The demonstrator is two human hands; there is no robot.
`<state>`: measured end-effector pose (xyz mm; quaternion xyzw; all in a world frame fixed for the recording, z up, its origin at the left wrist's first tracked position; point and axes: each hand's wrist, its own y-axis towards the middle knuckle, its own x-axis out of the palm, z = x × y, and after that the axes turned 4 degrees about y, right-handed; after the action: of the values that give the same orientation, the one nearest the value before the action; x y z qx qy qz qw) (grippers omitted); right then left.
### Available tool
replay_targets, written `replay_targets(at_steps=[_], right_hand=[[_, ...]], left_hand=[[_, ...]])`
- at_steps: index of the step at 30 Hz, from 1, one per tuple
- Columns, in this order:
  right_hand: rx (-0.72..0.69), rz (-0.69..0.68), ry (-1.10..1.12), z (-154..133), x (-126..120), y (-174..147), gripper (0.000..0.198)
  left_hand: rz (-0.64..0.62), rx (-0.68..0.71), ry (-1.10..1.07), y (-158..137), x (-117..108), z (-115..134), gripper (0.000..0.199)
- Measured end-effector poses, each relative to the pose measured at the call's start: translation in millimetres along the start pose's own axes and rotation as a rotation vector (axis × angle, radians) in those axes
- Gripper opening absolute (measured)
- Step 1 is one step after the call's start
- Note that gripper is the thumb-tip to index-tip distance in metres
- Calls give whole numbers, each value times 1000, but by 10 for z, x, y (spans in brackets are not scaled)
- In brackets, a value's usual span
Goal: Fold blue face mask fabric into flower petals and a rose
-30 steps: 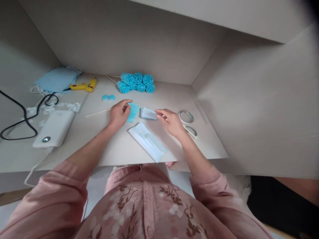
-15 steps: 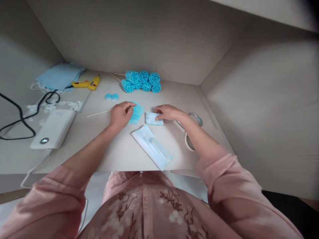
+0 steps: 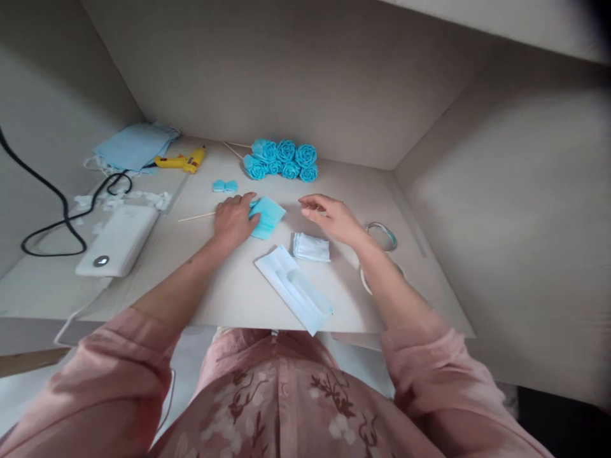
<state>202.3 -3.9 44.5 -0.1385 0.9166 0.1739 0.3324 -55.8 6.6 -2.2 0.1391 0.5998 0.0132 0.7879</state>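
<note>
My left hand (image 3: 235,219) closes over the left edge of a blue pleated piece of face mask (image 3: 271,219), its thumb lying on the piece. A thin wooden stick (image 3: 196,217) runs out to the left from beneath this hand. To the right, my right hand (image 3: 333,218) is raised with thumb and fingers apart, nothing between them. Just below it sits a small stack of white cut mask pieces (image 3: 311,247), apart from the fingers. Nearer my body lies a long folded mask (image 3: 293,287), white side up.
Blue paper-like roses (image 3: 285,159) on sticks lie at the back, near a small blue bow-shaped piece (image 3: 224,186). At left are a yellow glue gun (image 3: 184,160), blue masks (image 3: 133,146), a white power bank (image 3: 117,240) and a black cable (image 3: 67,213). Tape rolls (image 3: 382,235) lie at right.
My right hand has let go of the white stack and lifted off it. The stack sits slightly nearer my body. The blue piece under my left hand has turned a little. The view has shifted slightly.
</note>
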Motion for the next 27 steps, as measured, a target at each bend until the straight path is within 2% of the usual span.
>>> replay_targets(at_steps=[4,8,12,15,17,19,21,23,27], right_hand=[[-70,70,80,-9,238,46,42],[-139,110,40,-3,295,-12,52],[-163,82,75,-24,268,-84,85],[-137,27,196,-58,308,-104,104],[-93,15,266,-90,357,-113,101],[-30,66,289,-130,392,-128,86],[22,149,284,-168,395,-145,72],[44,217,287,-192,372,-158,68],[80,269,318,-180,322,-151,70]], left_hand=[[-28,49,-90,10,34,32,57],[34,107,-337,6,15,84,58],[94,219,-695,-68,-78,199,61],[88,303,-789,-148,-136,298,60],[88,351,-809,-189,-157,349,59],[100,370,-831,-210,-174,380,61],[108,316,-873,-211,-193,389,63],[62,199,-932,-198,-206,379,63],[-115,-74,-1150,-167,-192,345,41]])
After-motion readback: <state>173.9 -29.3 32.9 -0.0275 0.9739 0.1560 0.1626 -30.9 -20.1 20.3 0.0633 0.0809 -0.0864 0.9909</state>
